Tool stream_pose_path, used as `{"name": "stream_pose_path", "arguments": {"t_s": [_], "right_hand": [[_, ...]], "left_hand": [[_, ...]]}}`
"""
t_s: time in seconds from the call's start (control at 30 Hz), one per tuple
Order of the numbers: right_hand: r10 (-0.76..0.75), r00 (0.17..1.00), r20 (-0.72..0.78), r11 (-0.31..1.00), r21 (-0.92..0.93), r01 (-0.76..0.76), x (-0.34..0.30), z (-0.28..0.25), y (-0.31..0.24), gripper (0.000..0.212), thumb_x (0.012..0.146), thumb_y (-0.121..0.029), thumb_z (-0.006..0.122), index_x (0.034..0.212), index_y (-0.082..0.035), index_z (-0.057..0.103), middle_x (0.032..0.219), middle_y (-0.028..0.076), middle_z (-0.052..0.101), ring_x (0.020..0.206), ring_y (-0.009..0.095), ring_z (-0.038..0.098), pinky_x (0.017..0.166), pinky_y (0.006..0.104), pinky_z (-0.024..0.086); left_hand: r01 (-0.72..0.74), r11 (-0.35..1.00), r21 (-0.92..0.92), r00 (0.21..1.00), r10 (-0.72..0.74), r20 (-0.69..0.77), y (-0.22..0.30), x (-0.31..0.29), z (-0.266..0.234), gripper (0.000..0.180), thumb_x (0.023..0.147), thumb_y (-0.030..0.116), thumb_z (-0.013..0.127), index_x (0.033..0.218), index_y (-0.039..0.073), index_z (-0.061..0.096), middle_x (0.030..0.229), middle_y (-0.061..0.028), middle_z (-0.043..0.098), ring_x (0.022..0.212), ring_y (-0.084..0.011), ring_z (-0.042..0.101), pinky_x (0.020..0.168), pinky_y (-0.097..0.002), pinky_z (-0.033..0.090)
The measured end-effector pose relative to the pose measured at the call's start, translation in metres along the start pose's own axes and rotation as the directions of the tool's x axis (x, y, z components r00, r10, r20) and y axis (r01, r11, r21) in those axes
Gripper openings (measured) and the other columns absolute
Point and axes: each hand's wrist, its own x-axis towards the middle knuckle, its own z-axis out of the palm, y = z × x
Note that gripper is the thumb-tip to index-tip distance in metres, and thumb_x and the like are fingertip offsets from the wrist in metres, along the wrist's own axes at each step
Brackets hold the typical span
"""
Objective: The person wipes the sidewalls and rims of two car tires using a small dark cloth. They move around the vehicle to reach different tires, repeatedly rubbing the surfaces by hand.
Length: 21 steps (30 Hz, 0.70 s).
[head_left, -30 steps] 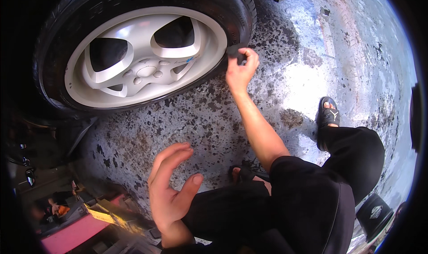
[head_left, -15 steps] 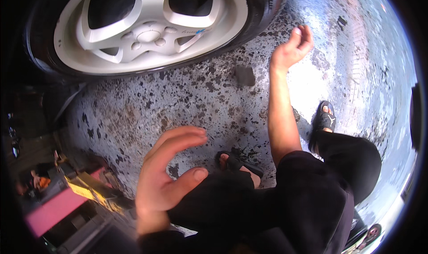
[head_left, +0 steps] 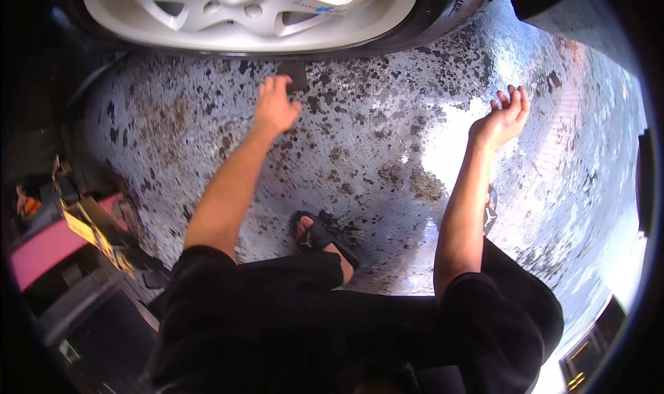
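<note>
A small dark block point(head_left: 298, 76) lies on the speckled concrete floor point(head_left: 373, 152), just in front of a car wheel with a white alloy rim point(head_left: 235, 6) and a black tyre point(head_left: 443, 13). My left hand point(head_left: 275, 107) is stretched out to the block. Its fingertips rest against the block's left edge without closing around it. My right hand point(head_left: 503, 117) hovers to the right with the palm up, fingers spread and nothing in it. I am crouching, with one foot in a black sandal point(head_left: 321, 238) below my arms.
My other sandal point(head_left: 490, 211) shows behind the right forearm. At the left edge lies clutter, including a pink flat object point(head_left: 41, 249) and a yellow piece point(head_left: 83, 224). Oil stains mark the floor. A dark object point(head_left: 588, 352) stands at the lower right.
My right hand let go of the dark block at the tyre and lifted away to the right, open. My left hand reached forward from near my knee to the block.
</note>
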Motion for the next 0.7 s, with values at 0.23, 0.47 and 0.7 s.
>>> {"name": "stream_pose_path", "arguments": {"t_s": [0.23, 0.47, 0.7], "right_hand": [[0.244, 0.902, 0.356, 0.968, -0.144, -0.205, -0.053, 0.022, 0.048, 0.024, 0.105, -0.015, 0.064, 0.127, -0.004, 0.065, 0.104, 0.004, 0.071, 0.084, 0.01, 0.061, 0.075, 0.0255, 0.051], [0.227, -0.113, 0.967, 0.777, -0.11, 0.62, -0.005, 0.029, 0.028, 0.021, 0.101, -0.016, 0.068, 0.116, -0.002, 0.071, 0.104, 0.015, 0.074, 0.09, 0.023, 0.072, 0.082, 0.0355, 0.057], [0.629, -0.157, 0.761, 0.37, -0.115, 0.922, 0.15, -0.048, -0.043, 0.033, 0.096, -0.025, 0.068, 0.124, -0.007, 0.073, 0.111, 0.02, 0.076, 0.094, 0.038, 0.074, 0.087, 0.0457, 0.059]], "left_hand": [[0.348, 0.857, -0.38, 0.91, -0.406, -0.084, 0.023, 0.048, 0.026, 0.07, 0.088, 0.034, 0.081, 0.144, 0.007, 0.05, 0.146, -0.02, 0.056, 0.138, -0.0394, 0.052, 0.113, -0.05, 0.048], [0.024, -0.629, -0.777, 0.669, -0.567, 0.48, 0.187, -0.006, 0.034, 0.042, 0.084, 0.021, 0.08, 0.11, 0.008, 0.049, 0.103, -0.0135, 0.06, 0.094, -0.0246, 0.066, 0.07, -0.0434, 0.067], [-0.261, -0.897, -0.358, 0.774, -0.416, 0.477, 0.349, 0.022, 0.011, 0.056, 0.101, 0.019, 0.069, 0.141, 0.01, 0.031, 0.135, -0.0156, 0.047, 0.113, -0.029, 0.06, 0.086, -0.0444, 0.069]]}}
